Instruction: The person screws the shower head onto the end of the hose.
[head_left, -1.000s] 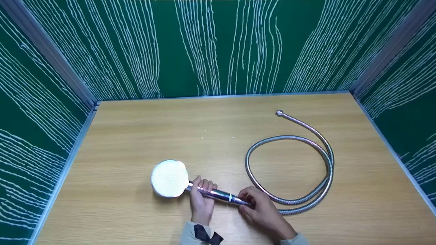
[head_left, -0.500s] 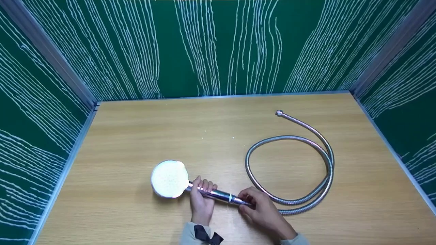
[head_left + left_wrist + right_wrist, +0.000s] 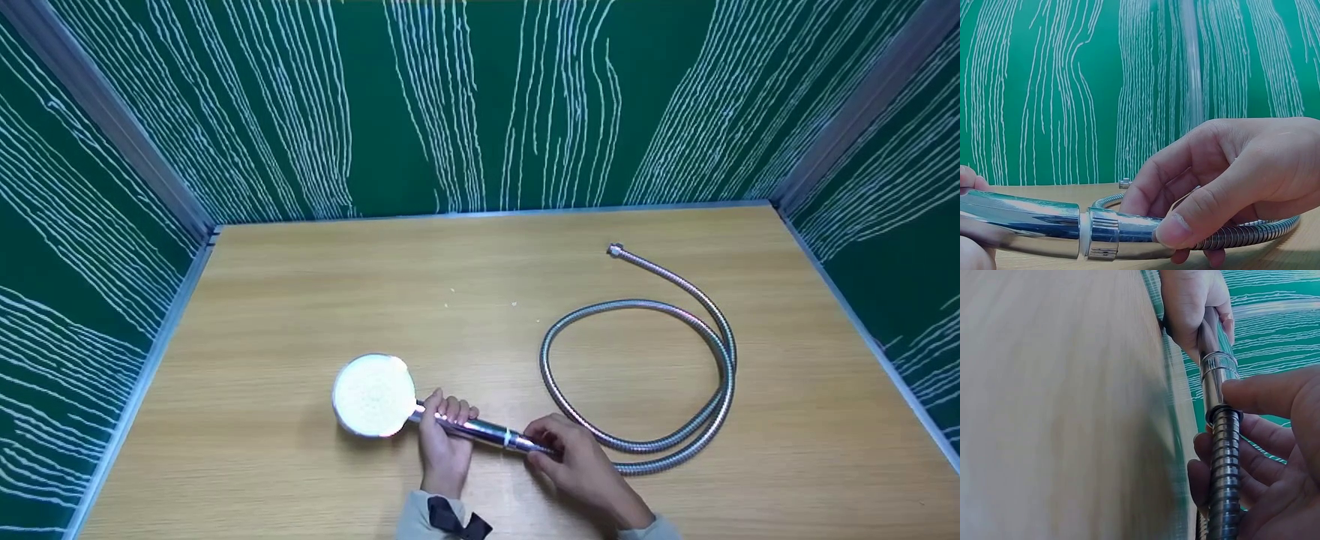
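A chrome shower head (image 3: 373,395) with a round white face lies toward the left in the head view. My left hand (image 3: 445,442) grips its handle (image 3: 1022,222) just below the face. At the handle's lower end, my right hand (image 3: 574,457) pinches the smooth metal connector (image 3: 1219,391) of the shower hose (image 3: 1224,467) between thumb and fingers. A thin white ring (image 3: 1084,233) shows between handle and connector in the left wrist view. From my right hand the ribbed hose loops over the table to the right.
The hose's free end with its hex nut (image 3: 615,249) points to the back of the wooden table (image 3: 300,300). Green panels (image 3: 495,105) with white wavy lines wall in the back and both sides. Small white specks (image 3: 514,304) dot the tabletop.
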Available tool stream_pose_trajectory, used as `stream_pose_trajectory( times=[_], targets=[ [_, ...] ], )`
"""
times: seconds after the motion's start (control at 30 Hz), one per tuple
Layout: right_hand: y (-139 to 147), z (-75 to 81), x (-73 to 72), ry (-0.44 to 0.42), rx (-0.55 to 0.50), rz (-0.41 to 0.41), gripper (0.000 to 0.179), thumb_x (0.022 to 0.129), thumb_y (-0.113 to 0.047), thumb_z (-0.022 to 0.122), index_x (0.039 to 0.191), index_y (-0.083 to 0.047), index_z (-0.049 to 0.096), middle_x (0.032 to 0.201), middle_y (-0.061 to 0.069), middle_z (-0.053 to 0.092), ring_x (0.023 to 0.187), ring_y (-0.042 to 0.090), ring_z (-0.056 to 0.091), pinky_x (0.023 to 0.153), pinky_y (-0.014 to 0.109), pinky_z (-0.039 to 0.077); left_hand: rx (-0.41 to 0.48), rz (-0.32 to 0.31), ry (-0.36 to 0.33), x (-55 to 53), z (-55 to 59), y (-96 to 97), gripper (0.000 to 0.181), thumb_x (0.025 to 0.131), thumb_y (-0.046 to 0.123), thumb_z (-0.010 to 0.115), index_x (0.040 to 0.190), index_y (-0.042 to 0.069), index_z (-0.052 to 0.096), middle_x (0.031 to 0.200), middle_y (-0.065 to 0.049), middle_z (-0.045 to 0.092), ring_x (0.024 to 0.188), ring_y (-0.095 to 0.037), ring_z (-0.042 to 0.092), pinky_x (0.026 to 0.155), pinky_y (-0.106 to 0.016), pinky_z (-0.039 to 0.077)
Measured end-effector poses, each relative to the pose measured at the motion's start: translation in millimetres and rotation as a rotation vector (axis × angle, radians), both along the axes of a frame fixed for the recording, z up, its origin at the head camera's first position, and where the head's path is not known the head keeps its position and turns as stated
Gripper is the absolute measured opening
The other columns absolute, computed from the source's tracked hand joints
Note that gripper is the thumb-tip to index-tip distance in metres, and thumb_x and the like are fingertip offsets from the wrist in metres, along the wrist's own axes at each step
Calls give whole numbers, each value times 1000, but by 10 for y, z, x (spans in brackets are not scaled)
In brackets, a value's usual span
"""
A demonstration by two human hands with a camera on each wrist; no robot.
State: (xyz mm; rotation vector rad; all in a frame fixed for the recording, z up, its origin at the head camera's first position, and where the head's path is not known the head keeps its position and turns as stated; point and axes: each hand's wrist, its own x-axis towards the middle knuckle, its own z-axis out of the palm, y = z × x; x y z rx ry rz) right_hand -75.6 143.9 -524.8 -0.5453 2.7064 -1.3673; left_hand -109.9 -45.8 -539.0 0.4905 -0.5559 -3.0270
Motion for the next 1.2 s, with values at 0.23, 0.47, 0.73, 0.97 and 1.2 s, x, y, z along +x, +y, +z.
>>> stream_pose_trajectory(
  times=[0.23, 0.47, 0.73, 0.97, 1.2],
  targets=[
    [20, 20, -9, -52, 23, 6, 30, 75, -7, 76, 99, -15, 60, 93, -4, 59, 83, 8, 54, 72, 22, 44, 13, 4, -9, 2, 0, 0, 39, 101, 13, 30, 62, 13, 35, 51, 5, 36, 48, -11, 37, 60, -25, 30],
    [25, 24, -10, -75, 15, 5, 27, 76, -5, 74, 98, -16, 63, 91, -5, 59, 83, 8, 54, 71, 22, 44, -1, -5, 9, 6, -13, 3, 39, 101, 14, 30, 63, 13, 36, 52, 5, 37, 48, -10, 37, 61, -25, 30],
    [20, -9, -8, -15, 16, 0, 25, 76, -4, 74, 97, -15, 65, 89, -6, 60, 80, 5, 55, 70, 21, 45, -6, -13, 10, -2, -12, 1, 40, 101, 13, 27, 61, 14, 34, 52, 6, 35, 48, -10, 36, 60, -25, 30],
    [-2, 19, -27, -34, 44, -4, 24, 77, -5, 73, 97, -16, 65, 90, -6, 61, 82, 7, 55, 73, 23, 46, -2, 11, -8, -15, 1, -6, 39, 101, 14, 28, 62, 14, 34, 52, 6, 35, 48, -10, 35, 60, -25, 30],
    [-16, 64, -83, -85, 56, -9, 28, 78, -9, 73, 102, -18, 62, 97, -4, 60, 87, 11, 55, 75, 24, 46, -8, 24, 4, -85, 16, -11, 39, 100, 13, 31, 62, 14, 36, 52, 5, 35, 48, -10, 35, 60, -25, 31]
  ],
)
